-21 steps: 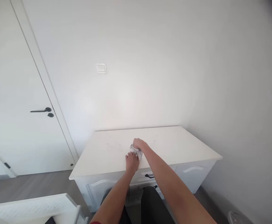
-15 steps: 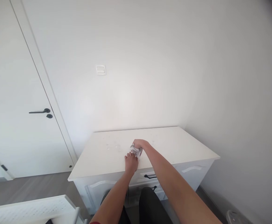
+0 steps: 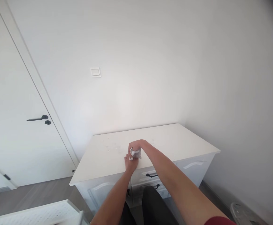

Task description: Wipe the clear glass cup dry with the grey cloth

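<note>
Both my hands meet on top of a white dresser [image 3: 178, 140]. My right hand [image 3: 136, 145] is closed round a small crumpled white cloth [image 3: 134, 153], holding it just above the top. My left hand [image 3: 130, 163] rests on the dresser's front part right beneath and beside the cloth, fingers partly hidden behind it. A few small wet-looking spots [image 3: 113, 147] mark the top to the left of the hands.
The dresser has drawers with dark handles [image 3: 151, 175]. A white door with a dark lever handle [image 3: 37, 119] stands at left, a light switch [image 3: 95, 72] on the wall. A white perforated object [image 3: 40, 214] is at bottom left, a basket [image 3: 241, 214] at bottom right.
My right hand has drawn the cloth slightly left and lifted it, bunching it tighter above the left hand. The view has shifted a little.
</note>
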`<state>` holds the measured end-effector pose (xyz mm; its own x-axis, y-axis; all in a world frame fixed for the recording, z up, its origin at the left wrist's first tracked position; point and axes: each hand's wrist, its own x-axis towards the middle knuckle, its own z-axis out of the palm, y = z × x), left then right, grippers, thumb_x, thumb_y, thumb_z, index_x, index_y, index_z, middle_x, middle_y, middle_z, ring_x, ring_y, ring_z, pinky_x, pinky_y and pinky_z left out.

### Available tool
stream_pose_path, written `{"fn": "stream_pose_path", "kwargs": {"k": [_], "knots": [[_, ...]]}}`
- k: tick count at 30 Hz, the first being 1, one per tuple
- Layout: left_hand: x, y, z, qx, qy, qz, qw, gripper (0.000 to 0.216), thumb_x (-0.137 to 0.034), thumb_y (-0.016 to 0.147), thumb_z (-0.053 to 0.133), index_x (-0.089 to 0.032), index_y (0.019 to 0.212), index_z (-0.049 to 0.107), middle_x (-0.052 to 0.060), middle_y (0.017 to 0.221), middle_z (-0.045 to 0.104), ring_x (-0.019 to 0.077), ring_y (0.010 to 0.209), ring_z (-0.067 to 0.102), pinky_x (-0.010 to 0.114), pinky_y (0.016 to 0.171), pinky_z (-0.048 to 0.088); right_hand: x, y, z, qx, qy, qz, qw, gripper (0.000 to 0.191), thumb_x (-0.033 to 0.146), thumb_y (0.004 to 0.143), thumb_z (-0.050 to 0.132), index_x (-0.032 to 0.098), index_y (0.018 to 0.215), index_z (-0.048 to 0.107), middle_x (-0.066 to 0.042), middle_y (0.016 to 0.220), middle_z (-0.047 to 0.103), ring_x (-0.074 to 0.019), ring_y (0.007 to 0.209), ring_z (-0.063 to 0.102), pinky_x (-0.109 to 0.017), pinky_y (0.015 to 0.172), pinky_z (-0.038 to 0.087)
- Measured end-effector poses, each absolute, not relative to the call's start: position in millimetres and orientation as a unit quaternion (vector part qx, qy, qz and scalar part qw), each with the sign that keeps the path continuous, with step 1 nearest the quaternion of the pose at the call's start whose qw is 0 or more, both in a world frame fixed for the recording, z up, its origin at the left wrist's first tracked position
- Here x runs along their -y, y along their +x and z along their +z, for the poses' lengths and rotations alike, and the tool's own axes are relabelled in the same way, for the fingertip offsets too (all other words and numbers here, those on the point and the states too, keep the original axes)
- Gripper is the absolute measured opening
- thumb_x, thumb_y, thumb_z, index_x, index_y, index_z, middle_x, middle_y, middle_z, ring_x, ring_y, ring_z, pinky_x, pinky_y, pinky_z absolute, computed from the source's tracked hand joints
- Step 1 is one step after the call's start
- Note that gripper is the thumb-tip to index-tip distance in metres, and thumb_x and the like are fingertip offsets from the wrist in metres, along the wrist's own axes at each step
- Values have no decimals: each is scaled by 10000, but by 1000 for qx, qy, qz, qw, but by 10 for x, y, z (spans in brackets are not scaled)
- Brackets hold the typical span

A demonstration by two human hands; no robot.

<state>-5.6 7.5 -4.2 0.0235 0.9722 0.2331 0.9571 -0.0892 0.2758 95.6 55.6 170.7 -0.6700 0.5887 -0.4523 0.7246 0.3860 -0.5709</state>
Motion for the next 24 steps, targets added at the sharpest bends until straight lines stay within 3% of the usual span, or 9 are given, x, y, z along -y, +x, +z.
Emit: {"fn": "stream_pose_path", "kwargs": {"k": [3, 7, 12, 17, 24], "knots": [[-65, -44, -50, -696, 691, 193, 16, 455, -280, 908, 522, -262, 1357, 594, 90, 1373, 612, 293, 1253, 509, 428, 1043, 387, -513, 926, 1703, -837, 376, -387, 89, 259, 92, 596, 692, 209, 791, 816, -6, 865, 789, -165, 763, 692, -191, 613, 494], [-84, -21, -114, -689, 701, 185, 8, 510, -261, 910, 474, -274, 1412, 563, 81, 1519, 515, 357, 1450, 328, 588, 1197, 210, -483, 965, 1657, -836, 393, -377, 61, 315, 111, 621, 707, 238, 885, 823, 3, 880, 788, -161, 743, 690, -194, 595, 496], [-143, -19, -203, -670, 728, 146, 4, 619, -232, 909, 457, -217, 1528, 451, 93, 1639, 350, 382, 1532, 184, 636, 1229, 110, -479, 999, 1579, -812, 438, -385, 37, 271, 118, 682, 703, 225, 906, 812, -20, 816, 767, -169, 592, 684, -255, 534, 550], [-111, -33, -198, -644, 753, 129, -35, 584, -198, 897, 481, -156, 1478, 525, 186, 1532, 491, 434, 1503, 242, 726, 1172, 143, -438, 930, 1452, -756, 525, -392, -9, 276, 152, 762, 686, 196, 1023, 765, -74, 888, 766, -188, 494, 681, -302, 451, 579], [-53, -78, -117, -653, 747, 121, -16, 568, -303, 899, 566, -187, 1455, 543, 162, 1479, 550, 401, 1503, 266, 649, 1210, 163, -323, 771, 1300, -676, 647, -343, -85, 220, 192, 820, 649, 160, 1021, 732, -154, 1017, 756, -221, 522, 708, -308, 434, 562]]}}
